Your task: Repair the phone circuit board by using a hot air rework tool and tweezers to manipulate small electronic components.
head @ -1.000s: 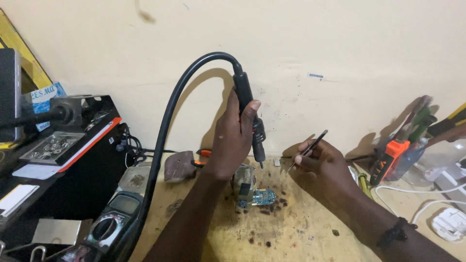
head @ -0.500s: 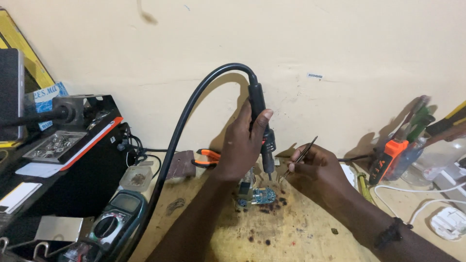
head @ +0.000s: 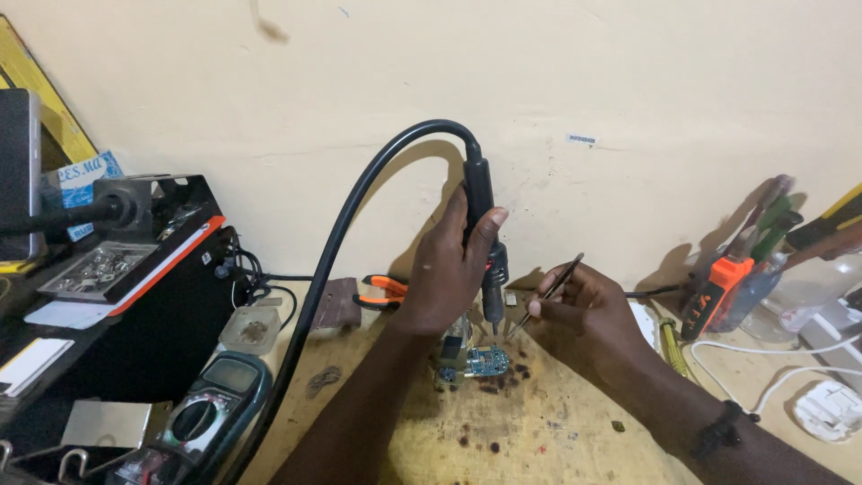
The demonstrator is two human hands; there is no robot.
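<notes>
A: Circuit board [head: 486, 363], small and blue, lies flat on the stained wooden surface [head: 575, 431], just in front of both hands and right below the tool tip

B: Which tool is that?

A: A black hot-air handpiece [head: 482, 235] with a thick black hose [head: 359, 216] arching up and back down to the left. The left hand [head: 453, 269] is wrapped around it, fingers closed on the grip, holding it nearly upright with the nozzle pointing down at the board

B: And the other hand?

A: The right hand [head: 584, 310] pinches a pair of thin tweezers [head: 548, 292], fingers drawn narrow around them, the tip angled down toward the board's right edge

B: What differs from a moment back?

A: A second ago the handpiece sat higher and more to the left, with the nozzle off the board. It has since swung right and come down, so the nozzle now hangs just above the board. The tweezers have dropped lower and closer too. The board itself has not moved

B: Anything else around?

A: Orange-handled pliers [head: 382, 289] lie behind the left wrist by the wall, a green multimeter [head: 211, 404] sits at lower left, and an orange and black tool [head: 718, 292] leans at the right
</notes>
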